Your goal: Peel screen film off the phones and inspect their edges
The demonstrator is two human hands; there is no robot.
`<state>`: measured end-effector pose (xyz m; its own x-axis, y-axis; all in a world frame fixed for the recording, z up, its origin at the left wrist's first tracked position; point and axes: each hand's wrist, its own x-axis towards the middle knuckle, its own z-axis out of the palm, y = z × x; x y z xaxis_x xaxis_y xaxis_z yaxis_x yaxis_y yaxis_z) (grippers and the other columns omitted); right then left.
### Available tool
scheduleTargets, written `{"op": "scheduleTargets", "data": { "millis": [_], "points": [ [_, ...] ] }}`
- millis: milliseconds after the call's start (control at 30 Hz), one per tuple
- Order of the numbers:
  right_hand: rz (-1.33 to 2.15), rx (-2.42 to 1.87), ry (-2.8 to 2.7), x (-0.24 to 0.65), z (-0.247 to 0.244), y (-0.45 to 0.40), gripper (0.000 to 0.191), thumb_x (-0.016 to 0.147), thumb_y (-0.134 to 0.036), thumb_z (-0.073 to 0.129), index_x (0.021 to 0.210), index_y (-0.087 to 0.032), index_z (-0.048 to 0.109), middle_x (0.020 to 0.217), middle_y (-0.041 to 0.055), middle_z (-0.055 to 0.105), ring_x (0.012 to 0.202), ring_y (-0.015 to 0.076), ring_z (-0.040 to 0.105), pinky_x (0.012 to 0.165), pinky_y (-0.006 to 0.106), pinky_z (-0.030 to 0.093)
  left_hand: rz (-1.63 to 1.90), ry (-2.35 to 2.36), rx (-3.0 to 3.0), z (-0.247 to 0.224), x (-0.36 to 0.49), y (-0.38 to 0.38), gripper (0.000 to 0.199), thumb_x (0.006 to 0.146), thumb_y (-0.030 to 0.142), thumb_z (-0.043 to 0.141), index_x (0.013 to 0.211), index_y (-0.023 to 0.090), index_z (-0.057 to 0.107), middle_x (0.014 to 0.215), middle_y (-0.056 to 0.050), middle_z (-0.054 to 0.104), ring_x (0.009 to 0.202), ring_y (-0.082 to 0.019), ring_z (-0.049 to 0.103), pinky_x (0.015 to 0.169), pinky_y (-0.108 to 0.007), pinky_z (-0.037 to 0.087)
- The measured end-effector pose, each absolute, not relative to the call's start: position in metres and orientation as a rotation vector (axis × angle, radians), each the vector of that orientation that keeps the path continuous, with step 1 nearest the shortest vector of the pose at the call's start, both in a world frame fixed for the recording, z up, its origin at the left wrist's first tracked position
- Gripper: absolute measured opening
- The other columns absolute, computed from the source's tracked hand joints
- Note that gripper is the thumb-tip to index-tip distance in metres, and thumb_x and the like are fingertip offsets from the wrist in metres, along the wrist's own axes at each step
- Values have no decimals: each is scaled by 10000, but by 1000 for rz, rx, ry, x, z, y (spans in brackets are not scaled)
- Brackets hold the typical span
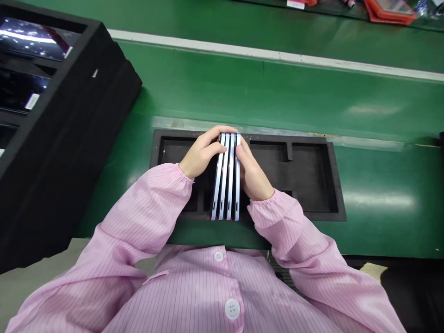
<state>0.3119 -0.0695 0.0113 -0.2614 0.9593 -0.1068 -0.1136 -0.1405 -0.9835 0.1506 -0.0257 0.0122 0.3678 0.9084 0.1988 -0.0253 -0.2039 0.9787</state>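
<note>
Several light-blue phones point(223, 185) stand on edge side by side, held as one bundle between my hands. Their narrow ends with the charging ports face me. My left hand point(204, 150) wraps the far left part of the bundle, fingers over the far end and thumb on the edges. On the other side my right hand point(255, 173) presses the rightmost phone, its thumb along the edge and its other fingers mostly hidden. Beneath the phones lies a black foam tray point(308, 180) with recessed compartments; the bundle and my hands hide its middle.
At the left rises a tall stack of black foam trays point(86, 92), with dark glossy devices point(38, 39) in the top one. The green workbench point(381, 175) spreads around, crossed by a white strip point(277, 55). Orange-framed items point(390, 11) lie at the far right.
</note>
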Motion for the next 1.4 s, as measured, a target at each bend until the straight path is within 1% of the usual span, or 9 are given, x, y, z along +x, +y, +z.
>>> {"op": "scheduleTargets", "data": {
  "millis": [133,300,433,533,600,767,1000,1167,1400],
  "points": [
    [1543,-1063,-1270,312,10,-69,586,1041,-566,446,1553,-291,370,1615,-8,463,1537,227,413,1287,461,410,1063,799,1504,14,150,-26,420,755,205,549,1151,194,691,1201,-55,700,1197,-299,634,1121,-460,468],
    [1566,-1059,-1255,312,9,-69,646,1016,-610,470,1571,-304,343,1595,-4,475,1515,238,438,1285,460,405,1089,810,1433,14,152,-29,313,923,269,505,1162,193,694,1211,-61,701,1268,-292,618,1172,-448,435],
    [1580,-1099,-1231,313,7,-69,698,986,-641,494,1590,-340,314,1557,-6,512,1434,271,525,1184,488,511,1117,860,1364,11,153,-30,335,1005,320,483,1274,201,643,1181,-61,708,1188,-272,662,1095,-431,500],
    [1552,-1090,-1256,313,5,-70,725,958,-673,523,1580,-348,342,1544,-11,522,1410,292,543,1113,475,562,1140,870,1328,11,152,-31,320,1024,328,470,1271,215,638,1135,-54,720,1097,-252,692,969,-394,562],
    [1483,-1079,-1280,313,5,-70,738,939,-691,547,1565,-338,380,1545,-14,517,1437,303,512,1133,470,547,1149,853,1321,12,152,-31,291,1028,317,462,1212,214,662,1102,-50,727,1064,-244,701,929,-380,577],
    [1360,-1051,-1401,313,5,-71,702,978,-700,503,1562,-328,387,1580,-13,463,1534,310,389,1246,492,430,1199,829,1402,18,150,-30,294,1034,271,446,1016,174,723,1121,-56,724,1147,-235,685,1051,-372,532],
    [1325,-1060,-1455,313,10,-76,687,1036,-658,416,1605,-283,321,1478,56,529,1445,289,484,1168,440,491,1224,879,1431,23,151,-32,311,1046,297,438,1000,163,715,1094,-63,742,1070,-203,715,864,-292,595],
    [1367,-1035,-1458,313,9,-76,644,1055,-590,410,1621,-308,285,1519,40,493,1475,290,451,1189,449,466,1253,869,1431,22,152,-32,306,1039,291,457,981,158,727,1055,-65,750,999,-179,723,802,-257,590],
    [1357,-1043,-1475,313,7,-73,684,1055,-613,367,1648,-306,219,1540,40,483,1494,286,422,1231,461,416,1251,881,1516,17,151,-29,309,1051,347,480,1002,176,733,1052,-55,761,1002,-186,727,893,-297,589]
  ]
}}
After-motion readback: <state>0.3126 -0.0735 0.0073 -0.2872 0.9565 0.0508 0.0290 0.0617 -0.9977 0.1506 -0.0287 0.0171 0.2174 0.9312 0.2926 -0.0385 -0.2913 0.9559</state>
